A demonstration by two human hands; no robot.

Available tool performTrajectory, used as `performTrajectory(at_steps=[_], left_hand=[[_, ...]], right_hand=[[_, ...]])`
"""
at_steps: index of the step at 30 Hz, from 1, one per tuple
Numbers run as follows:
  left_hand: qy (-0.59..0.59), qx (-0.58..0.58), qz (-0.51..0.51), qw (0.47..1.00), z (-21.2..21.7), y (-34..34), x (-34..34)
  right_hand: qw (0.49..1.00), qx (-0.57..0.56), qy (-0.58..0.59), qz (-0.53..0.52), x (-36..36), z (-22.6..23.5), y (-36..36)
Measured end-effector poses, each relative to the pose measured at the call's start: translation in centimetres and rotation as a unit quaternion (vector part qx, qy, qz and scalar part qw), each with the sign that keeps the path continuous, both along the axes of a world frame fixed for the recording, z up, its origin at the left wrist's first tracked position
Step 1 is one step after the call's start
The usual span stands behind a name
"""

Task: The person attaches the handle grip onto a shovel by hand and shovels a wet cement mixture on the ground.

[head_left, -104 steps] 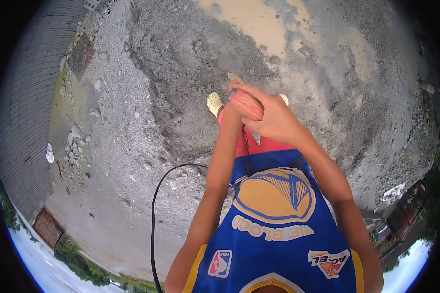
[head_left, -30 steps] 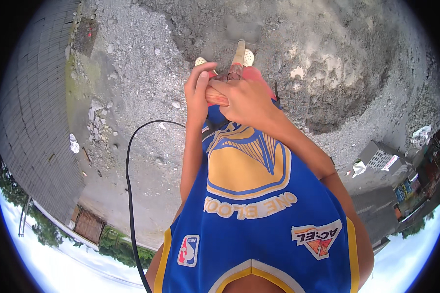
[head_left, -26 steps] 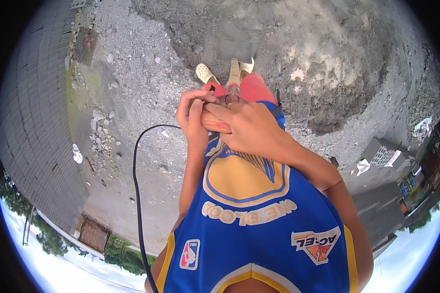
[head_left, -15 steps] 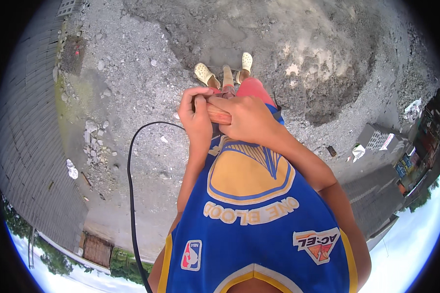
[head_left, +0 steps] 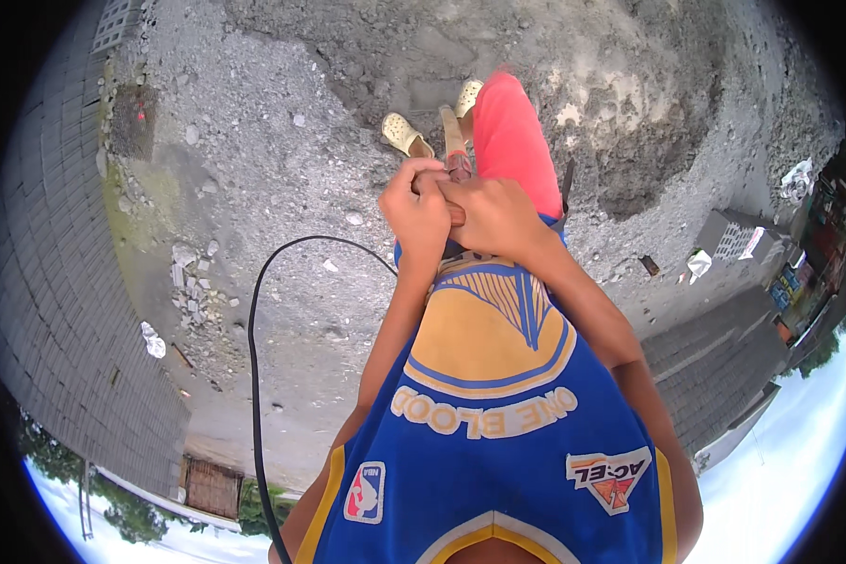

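Both of my hands are closed on the wooden crosspiece of a shovel handle [head_left: 457, 137] in front of my waist. My left hand [head_left: 415, 209] wraps its left end, and my right hand [head_left: 494, 218] covers the right end, knuckles up. Between them a bit of the orange-brown wooden grip [head_left: 457, 215] shows. Below the grip, a reddish-brown fork joins a pale shaft that runs down between my feet. The shovel's blade is hard to make out at the ground.
My cream clogs [head_left: 402, 133] stand at the edge of dug, darker soil [head_left: 649, 179]. Grey gravel [head_left: 254, 169] lies around. Rubble [head_left: 193, 282] is to the left, near a block wall [head_left: 56, 244]. Hollow blocks [head_left: 738, 240] lie at right. A black cable [head_left: 254, 376] loops at my left side.
My hands and the shovel grip have shifted right. My left fingers have closed further around the grip. My right leg in red has come up and forward, its knee now showing large.
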State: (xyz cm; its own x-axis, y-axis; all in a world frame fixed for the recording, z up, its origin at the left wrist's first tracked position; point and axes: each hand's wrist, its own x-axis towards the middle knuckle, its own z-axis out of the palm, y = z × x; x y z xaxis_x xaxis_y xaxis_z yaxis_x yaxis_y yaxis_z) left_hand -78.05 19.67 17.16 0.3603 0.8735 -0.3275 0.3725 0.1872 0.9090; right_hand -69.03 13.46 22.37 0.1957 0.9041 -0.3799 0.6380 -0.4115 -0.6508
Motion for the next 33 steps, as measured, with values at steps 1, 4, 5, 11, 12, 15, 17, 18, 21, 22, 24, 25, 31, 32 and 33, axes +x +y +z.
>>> performTrajectory(at_steps=[1, 4, 5, 11, 12, 15, 17, 18, 21, 22, 24, 25, 31, 32, 33], left_hand=[[0.026, 0.001, -0.004, 1.000, -1.6, -0.4, 0.0], [0.005, 0.009, -0.018, 1.000, -4.3, -1.8, 0.2], [0.035, 0.019, -0.043, 0.998, -3.7, -2.1, 0.1], [0.009, 0.005, 0.040, 0.999, -6.5, 1.2, 2.2], [-0.020, 0.017, 0.066, 0.997, -7.7, 2.6, 3.6], [0.019, 0.026, 0.025, 0.999, -12.6, 5.2, 5.3], [0.004, 0.024, 0.054, 0.998, -15.2, 5.5, 3.1], [0.011, 0.010, 0.041, 0.999, -14.8, 4.8, 2.7], [0.056, 0.059, -0.046, 0.996, -15.5, 2.8, 2.2], [0.049, 0.082, -0.032, 0.995, -15.3, 1.2, 0.4], [0.052, 0.073, -0.010, 0.996, -14.8, 0.3, -0.1], [0.050, 0.074, -0.011, 0.996, -15.1, 0.7, 0.8], [-0.004, 0.109, -0.016, 0.994, -16.1, 4.5, 4.3], [-0.006, 0.104, -0.023, 0.994, -17.1, 4.0, 4.3], [0.011, 0.094, -0.038, 0.995, -17.6, 3.1, 2.2]], right_hand=[[1.000, -0.021, 0.014, 0.003, 0.4, -2.4, -0.5], [0.999, -0.006, 0.011, -0.036, 0.1, -5.8, -2.4], [0.998, -0.014, 0.014, -0.060, -0.4, -5.6, -2.9], [0.995, 0.001, 0.033, -0.095, 1.1, -7.7, 0.6], [0.994, 0.019, 0.035, -0.099, 2.3, -9.1, 1.6], [0.986, 0.064, 0.065, -0.138, 2.8, -15.5, 3.1], [0.979, 0.078, 0.091, -0.162, 0.8, -16.9, 3.8], [0.978, 0.065, 0.095, -0.176, 0.4, -17.3, 2.5], [0.992, -0.002, 0.067, -0.103, 0.5, -18.1, 0.7], [0.993, 0.014, 0.062, -0.102, 0.1, -17.3, 0.6], [0.981, 0.153, -0.065, -0.105, -1.1, -16.6, -1.2], [0.995, 0.048, -0.008, -0.086, -0.6, -17.2, -0.9], [0.992, 0.066, 0.024, -0.104, 2.0, -18.5, 2.2], [0.986, 0.112, 0.036, -0.121, 1.3, -19.7, 1.3], [0.986, 0.096, 0.048, -0.129, -1.6, -19.6, -0.1]])
